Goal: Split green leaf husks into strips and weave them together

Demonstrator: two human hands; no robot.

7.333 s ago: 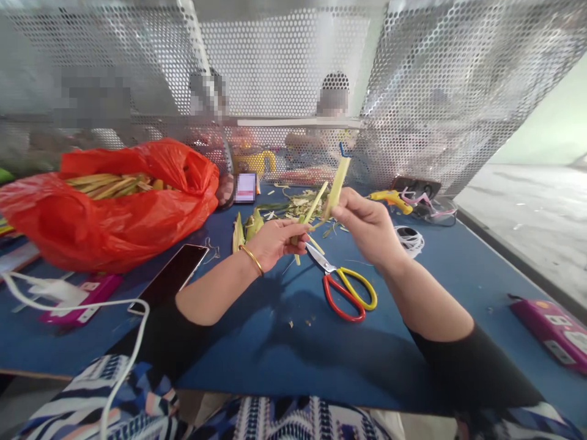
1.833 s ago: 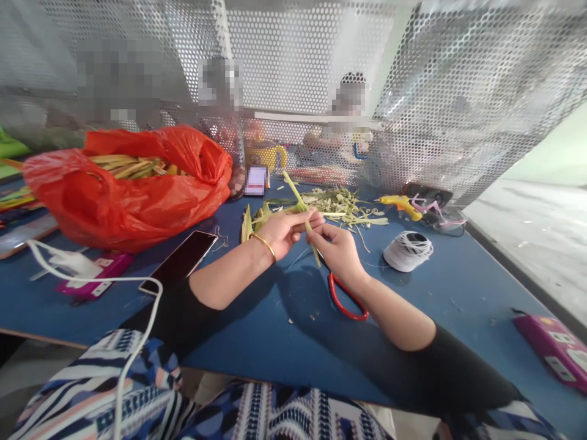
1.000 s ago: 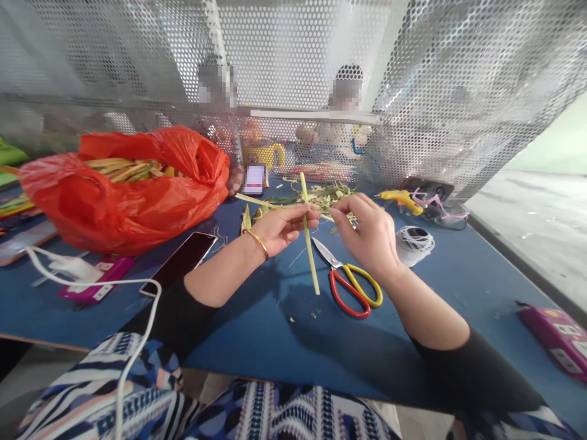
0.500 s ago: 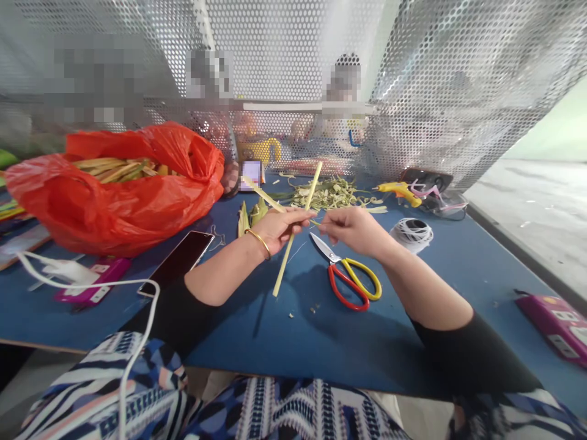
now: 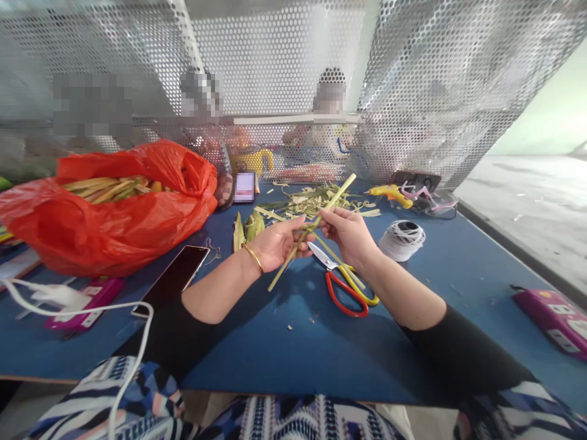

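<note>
Fingers of the left hand (image 5: 275,245) pinch two pale plant strips (image 5: 342,190) near the point where they cross, with the thumb on top, while the right hand (image 5: 352,235) closes thumb and fingertips on the steeper strip just beside it. That grip probably stops the crossing from slipping, with the long ends left free to angle out. The strips lie above the middle of the blue table (image 5: 275,366), one end passing over the scissors.

Nearest is patterned cloth (image 5: 284,421) over the lap. The scissors (image 5: 331,264) lie with handles towards the person, which likely suits a quick reach. To the left, a dark phone (image 5: 174,275) lies flat beyond a white cable (image 5: 147,315); a purple power strip (image 5: 87,305) sits at each side, perhaps to spare the working spot.

Further out, string (image 5: 402,240) is wound on a spool right of the hands. A red bag (image 5: 132,229) stands open at the top, so the long pieces inside seem easy to take. Green scraps (image 5: 316,198) are heaped beyond the hands, seemingly out of their way. Right of them lie a yellow glue gun (image 5: 392,194) and pink-framed glasses (image 5: 424,194). Furthest, people show blurred through a holed metal screen (image 5: 284,61).
</note>
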